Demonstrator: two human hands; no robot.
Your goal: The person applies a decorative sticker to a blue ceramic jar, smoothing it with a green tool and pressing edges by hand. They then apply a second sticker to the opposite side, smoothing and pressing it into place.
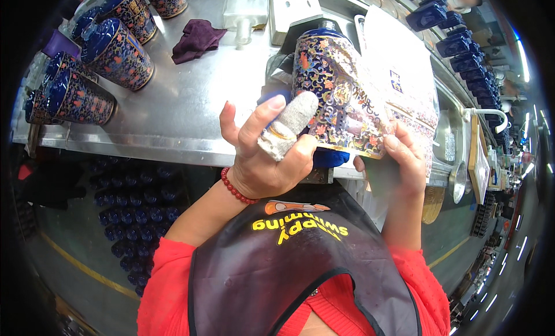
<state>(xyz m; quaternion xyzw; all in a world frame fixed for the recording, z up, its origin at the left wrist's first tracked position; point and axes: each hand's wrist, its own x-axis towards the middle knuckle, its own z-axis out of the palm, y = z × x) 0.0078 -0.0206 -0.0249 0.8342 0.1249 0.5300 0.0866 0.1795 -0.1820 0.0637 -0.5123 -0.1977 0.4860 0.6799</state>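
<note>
Patterned jar [335,87] held over front edge of metal table [191,116] — left hand [266,157] clasped round base, right hand [404,157] gripping its sheet wrap [399,76], steadied for handling.

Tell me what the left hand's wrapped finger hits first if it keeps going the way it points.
The left hand points its wrapped finger up-right; it would first meet the patterned jar, which it already seems to touch, though depth is unclear.
</note>
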